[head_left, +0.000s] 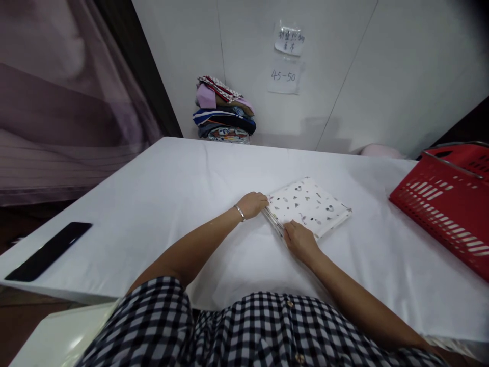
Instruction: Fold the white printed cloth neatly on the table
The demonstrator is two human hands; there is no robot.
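Observation:
A white cloth with small printed motifs (309, 204) lies folded in several layers on the white-covered table (183, 178). At its left corner, my left hand (255, 204) pinches the layered edge, with a bracelet round the wrist. My right hand (301, 240) grips the same edge at the near corner, thumb on top. The fingertips of both hands are partly hidden by the fabric. The far and right corners of the cloth rest on the table, untouched.
To the right stands a red plastic basket (443, 209) with a metal handle. A black flat object (49, 251) lies at the left edge. Folded fabrics (225, 112) are stacked by the wall, under two paper notes (284, 75). A pinkish curtain (69, 112) hangs at left.

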